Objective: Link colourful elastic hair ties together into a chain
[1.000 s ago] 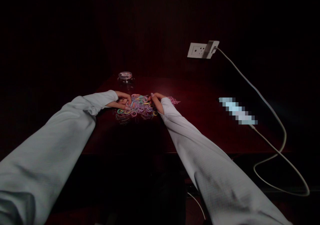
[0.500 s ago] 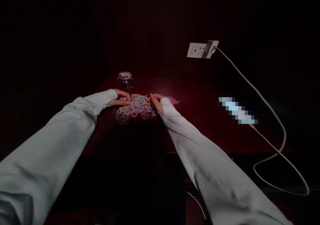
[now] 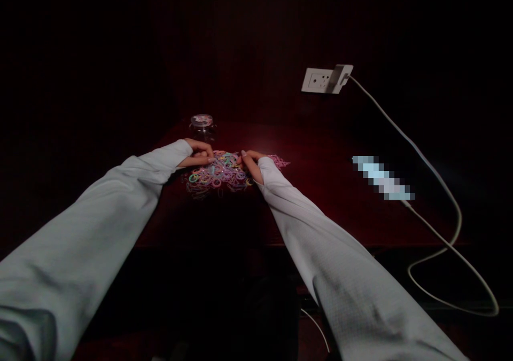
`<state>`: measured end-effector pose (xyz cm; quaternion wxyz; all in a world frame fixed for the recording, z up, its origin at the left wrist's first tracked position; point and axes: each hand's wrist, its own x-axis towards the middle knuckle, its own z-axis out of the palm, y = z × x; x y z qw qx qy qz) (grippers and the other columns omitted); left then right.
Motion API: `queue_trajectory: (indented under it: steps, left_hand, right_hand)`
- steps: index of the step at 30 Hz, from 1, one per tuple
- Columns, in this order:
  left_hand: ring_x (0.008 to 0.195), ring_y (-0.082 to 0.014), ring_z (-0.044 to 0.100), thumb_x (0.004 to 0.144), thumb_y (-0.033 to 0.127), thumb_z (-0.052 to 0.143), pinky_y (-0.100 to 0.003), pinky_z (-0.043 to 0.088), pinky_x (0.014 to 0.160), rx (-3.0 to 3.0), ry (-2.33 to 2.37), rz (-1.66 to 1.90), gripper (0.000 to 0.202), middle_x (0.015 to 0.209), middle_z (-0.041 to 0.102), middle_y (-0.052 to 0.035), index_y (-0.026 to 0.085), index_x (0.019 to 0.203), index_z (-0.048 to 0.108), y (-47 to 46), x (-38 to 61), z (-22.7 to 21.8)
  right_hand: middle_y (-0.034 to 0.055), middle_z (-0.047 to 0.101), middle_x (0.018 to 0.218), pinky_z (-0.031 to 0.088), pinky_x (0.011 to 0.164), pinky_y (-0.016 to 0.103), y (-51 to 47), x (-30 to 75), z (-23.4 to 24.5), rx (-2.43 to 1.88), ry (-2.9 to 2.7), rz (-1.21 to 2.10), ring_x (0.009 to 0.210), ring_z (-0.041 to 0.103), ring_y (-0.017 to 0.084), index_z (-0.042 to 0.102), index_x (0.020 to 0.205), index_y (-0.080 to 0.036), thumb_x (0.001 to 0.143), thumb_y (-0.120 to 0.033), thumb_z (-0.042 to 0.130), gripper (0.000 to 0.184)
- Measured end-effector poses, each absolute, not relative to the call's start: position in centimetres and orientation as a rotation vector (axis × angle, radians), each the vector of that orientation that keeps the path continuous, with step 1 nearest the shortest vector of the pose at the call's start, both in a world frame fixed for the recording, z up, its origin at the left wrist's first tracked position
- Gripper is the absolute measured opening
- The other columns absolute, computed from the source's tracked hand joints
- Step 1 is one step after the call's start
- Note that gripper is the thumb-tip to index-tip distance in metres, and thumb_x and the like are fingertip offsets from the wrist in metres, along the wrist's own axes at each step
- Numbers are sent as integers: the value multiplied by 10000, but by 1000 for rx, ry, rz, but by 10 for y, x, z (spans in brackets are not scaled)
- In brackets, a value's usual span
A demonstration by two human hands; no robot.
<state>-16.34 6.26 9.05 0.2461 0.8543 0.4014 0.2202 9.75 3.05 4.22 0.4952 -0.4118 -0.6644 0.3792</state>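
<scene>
A heap of small pastel rubber bands (image 3: pixel 218 177) lies on a dark red table (image 3: pixel 320 201). My left hand (image 3: pixel 198 155) rests at the heap's left edge with its fingers curled together; whether they pinch a band is too small to see. At the right edge of the heap is my right hand (image 3: pixel 250 164), fingers bent and the fingertips down among the bands. Both arms wear pale long sleeves.
A small clear jar with a patterned lid (image 3: pixel 201 125) stands just behind the heap. On the table's right side lies a blurred-out light object (image 3: pixel 382 178). A white cable (image 3: pixel 436 190) runs from it to a wall socket (image 3: pixel 325 79). The surroundings are very dark.
My left hand has moved a little up and away along the heap's left edge. The right hand has stayed where it was.
</scene>
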Motion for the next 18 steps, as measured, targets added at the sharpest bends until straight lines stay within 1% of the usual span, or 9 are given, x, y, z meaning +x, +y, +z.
queue_trajectory:
  steps: [3,6,8,10,12,14,18]
  left_hand:
    - [605,-85,412,915,480,769,-201,343,622,2368,1098,607,319,661,517,54,165,902,720,65,-166,90]
    - [611,-88,399,913,496,768,-203,341,628,2383,1144,658,325,684,524,57,179,912,696,67,-170,93]
    - [622,-96,400,925,525,751,-213,336,630,2391,1158,632,360,678,503,50,184,843,671,67,-175,95]
    - [622,-102,385,925,545,749,-228,313,625,2409,1137,547,409,648,453,48,184,759,653,67,-179,96]
    - [614,-101,352,915,539,763,-242,282,616,2437,1110,461,414,627,407,52,179,730,676,68,-182,97]
    - [607,-103,330,909,529,773,-249,269,607,2457,1101,429,384,621,388,56,176,766,721,69,-183,96]
    - [600,-106,327,895,505,785,-248,293,612,2459,1087,434,353,609,369,63,171,793,735,71,-182,93]
  right_hand:
    - [-4,670,710,493,690,266,32,97,41,-1005,-1612,926,694,603,148,727,799,-220,979,-781,622,598]
    - [-4,669,704,492,687,268,34,97,38,-1002,-1611,927,682,596,145,733,801,-216,984,-773,627,596]
    - [1,679,714,496,693,272,35,97,37,-993,-1609,923,681,592,143,735,797,-214,985,-767,634,592]
    - [5,685,714,501,697,276,36,96,36,-995,-1605,922,683,590,145,737,791,-218,981,-766,642,589]
    - [4,685,708,508,697,278,35,96,37,-1005,-1600,926,686,592,147,742,794,-221,972,-777,647,592]
    - [0,686,707,514,696,279,34,96,37,-1006,-1596,933,685,595,147,747,805,-222,960,-794,651,600]
    - [4,690,721,504,690,280,34,96,36,-986,-1589,942,678,603,146,736,791,-226,974,-774,650,583]
